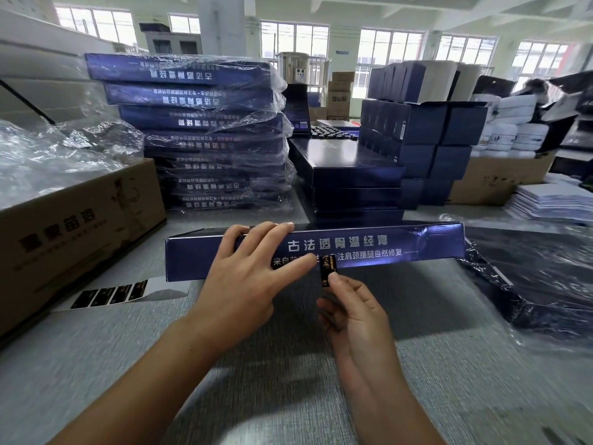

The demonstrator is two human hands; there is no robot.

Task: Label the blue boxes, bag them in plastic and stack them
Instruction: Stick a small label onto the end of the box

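Table: left hand spread on blue box, right hand pinches label.

Cardboard carton at left — steel urn, perhaps, far behind.

A long blue box stands on edge on the grey table, and the left hand rests flat against its printed face. The right hand pinches a small black label touching the box's lower edge. A stack of bagged boxes rises behind.
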